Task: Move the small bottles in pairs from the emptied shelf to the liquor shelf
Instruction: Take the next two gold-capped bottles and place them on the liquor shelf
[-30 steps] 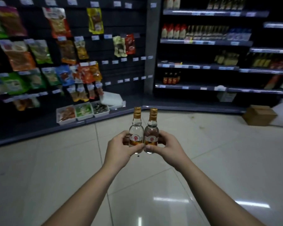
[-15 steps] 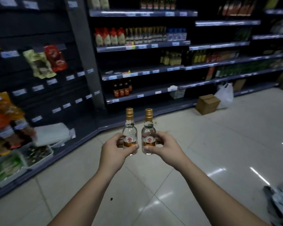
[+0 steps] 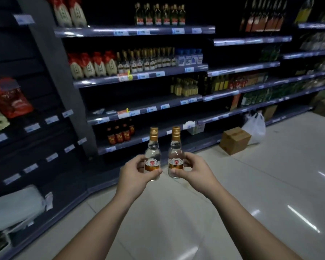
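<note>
- A shop aisle in dim light: a pale, glossy tiled floor [image 3: 251, 184] runs ahead and to the right, with ceiling lights reflected in streaks.
- The liquor shelf [image 3: 139, 74] fills the far wall, dark tiers edged with price strips, stocked with rows of bottles; several stretches of the lower tiers are bare.
- To the left a slatted wall [image 3: 36, 113] carries hanging snack bags and price tags.
- A cardboard box [image 3: 234, 140] sits on the floor against the shelf base, a white plastic bag [image 3: 255, 126] just beside it.
- The floor between the person and the shelving is open; the box and bag are off to the right.
- The left hand [image 3: 133, 175] is clamped on the left small bottle [image 3: 152, 158], thumb across its label.
- The right hand [image 3: 193, 169] is clamped on the right small bottle [image 3: 175, 156]; both stand upright, gold-capped, near each other but apart, held in front of the lower shelves.
</note>
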